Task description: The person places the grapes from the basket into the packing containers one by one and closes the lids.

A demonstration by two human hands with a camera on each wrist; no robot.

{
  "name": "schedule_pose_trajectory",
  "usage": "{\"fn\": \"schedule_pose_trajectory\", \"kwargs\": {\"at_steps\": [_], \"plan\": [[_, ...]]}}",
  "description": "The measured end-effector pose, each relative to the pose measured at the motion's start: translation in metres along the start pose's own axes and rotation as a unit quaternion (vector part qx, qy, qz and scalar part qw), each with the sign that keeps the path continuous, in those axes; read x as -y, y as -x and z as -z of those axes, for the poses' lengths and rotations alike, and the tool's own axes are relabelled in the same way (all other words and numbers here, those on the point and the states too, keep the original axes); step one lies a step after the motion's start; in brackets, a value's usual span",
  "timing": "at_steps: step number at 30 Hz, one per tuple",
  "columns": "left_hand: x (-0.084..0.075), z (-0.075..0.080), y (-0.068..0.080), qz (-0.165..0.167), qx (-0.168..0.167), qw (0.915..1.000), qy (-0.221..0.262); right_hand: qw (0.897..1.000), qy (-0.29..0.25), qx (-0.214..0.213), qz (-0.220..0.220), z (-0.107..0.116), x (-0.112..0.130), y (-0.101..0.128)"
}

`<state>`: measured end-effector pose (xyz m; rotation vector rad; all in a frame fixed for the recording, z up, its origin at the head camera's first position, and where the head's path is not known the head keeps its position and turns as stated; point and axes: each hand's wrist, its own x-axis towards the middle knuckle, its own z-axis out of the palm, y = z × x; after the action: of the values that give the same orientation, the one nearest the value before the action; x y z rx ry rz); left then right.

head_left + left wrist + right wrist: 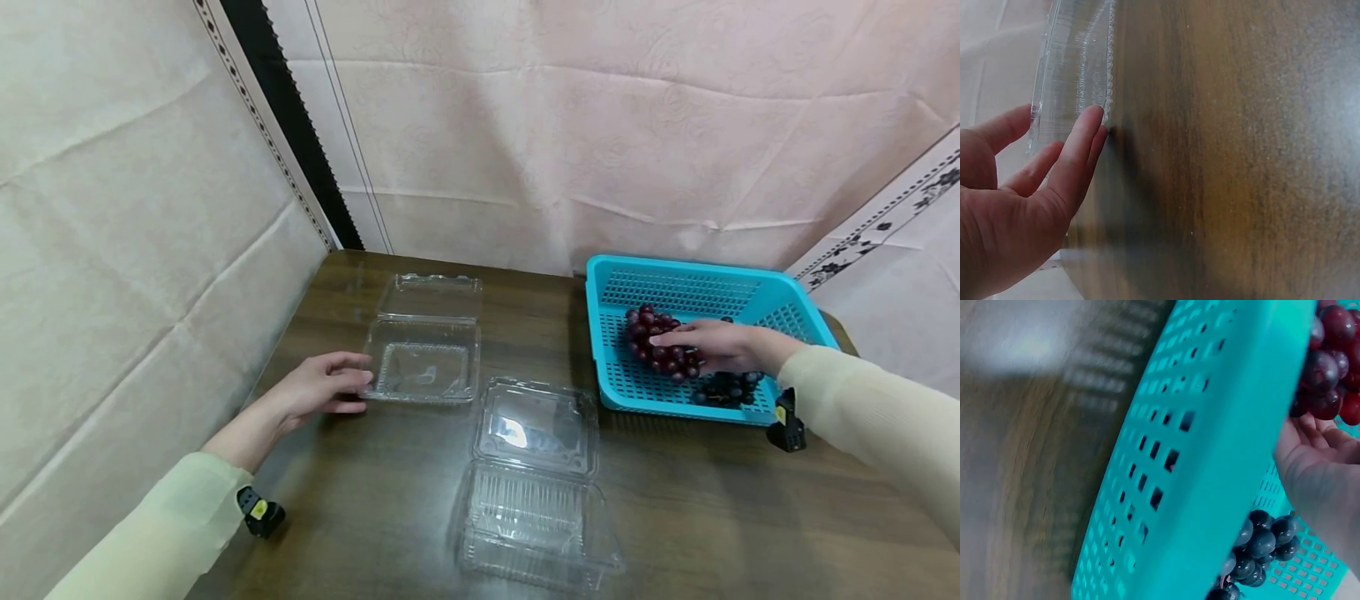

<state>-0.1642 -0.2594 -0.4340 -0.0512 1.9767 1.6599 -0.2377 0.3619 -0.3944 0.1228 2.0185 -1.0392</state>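
Inside the blue basket (pixel 600 333), my right hand (pixel 723 346) grips a bunch of red grapes (pixel 648 333). The right wrist view shows those red grapes (pixel 1325 372) above the palm, with the fingertips hidden behind them. A bunch of black grapes (pixel 723 390) lies below that hand on the basket floor. My left hand (pixel 318 387) is at the near left corner of an open clear plastic container (pixel 425 371), fingers fairly straight. In the left wrist view its fingertips are right at the wall of this container (pixel 1075 69).
A second clear container (pixel 536 429), lid folded back, stands nearer on the wooden table (pixel 360 517), between the first container and the basket. Pale cloth (pixel 480 150) hangs behind the table and at both sides.
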Motion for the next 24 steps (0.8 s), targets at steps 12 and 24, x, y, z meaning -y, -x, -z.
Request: {"fn": "schedule_pose_trajectory", "kwargs": {"at_steps": [12, 24], "plan": [[-0.001, 0.0, -0.001, -0.002, 0.005, 1.0, 0.001, 0.983, -0.167, 0.012, 0.078, -0.008, 0.011, 0.021], [0.0, 0.0, -0.001, -0.006, 0.007, 1.0, 0.001, 0.935, -0.307, 0.041, 0.172, -0.008, 0.027, 0.045]]}}
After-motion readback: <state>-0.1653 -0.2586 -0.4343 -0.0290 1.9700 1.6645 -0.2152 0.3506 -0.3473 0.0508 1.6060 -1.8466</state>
